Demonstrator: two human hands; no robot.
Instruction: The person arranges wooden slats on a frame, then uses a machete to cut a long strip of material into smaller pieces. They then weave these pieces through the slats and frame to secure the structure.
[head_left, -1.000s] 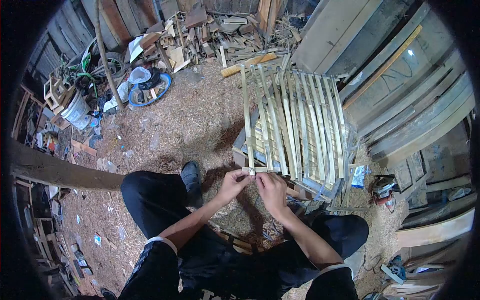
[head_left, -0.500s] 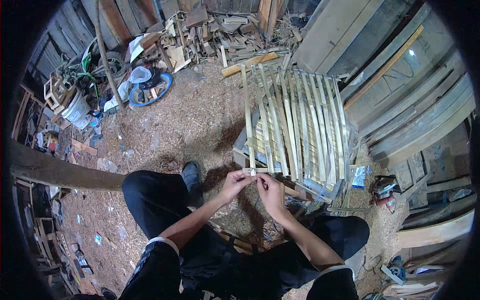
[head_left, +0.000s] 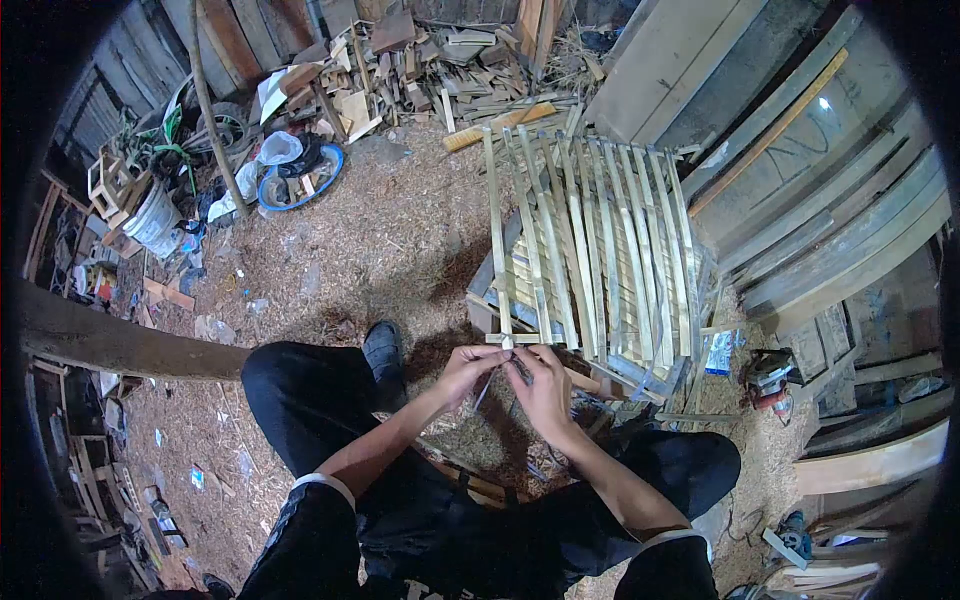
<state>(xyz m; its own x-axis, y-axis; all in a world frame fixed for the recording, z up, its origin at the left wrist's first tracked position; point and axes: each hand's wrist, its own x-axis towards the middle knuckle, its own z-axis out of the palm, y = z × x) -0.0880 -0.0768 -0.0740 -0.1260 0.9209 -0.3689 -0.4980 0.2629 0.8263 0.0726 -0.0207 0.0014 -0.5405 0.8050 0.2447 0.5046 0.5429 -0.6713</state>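
In the head view, my left hand (head_left: 468, 374) and my right hand (head_left: 543, 388) meet at the near end of the leftmost wooden slat (head_left: 497, 230). A short wooden crosspiece (head_left: 540, 339) lies at that end, just beyond my fingertips. Both hands are closed in a pinch. A thin strip (head_left: 484, 391) hangs down between them, from the fingers of my left hand. What my right fingertips pinch is too small to make out. Several more long slats (head_left: 607, 250) lie side by side to the right, over a stack of shorter pieces.
A wooden beam (head_left: 130, 342) juts in from the left. Scrap wood (head_left: 450, 75) is heaped at the back, near a blue-rimmed basin (head_left: 292, 205) and a white bucket (head_left: 153, 222). A red power tool (head_left: 770, 397) stands on the right. Sawdust covers the floor (head_left: 370, 240).
My fingertips have shifted a little at the slat's end, and my right hand has opened out slightly. The thin strip now shows hanging below the fingers.
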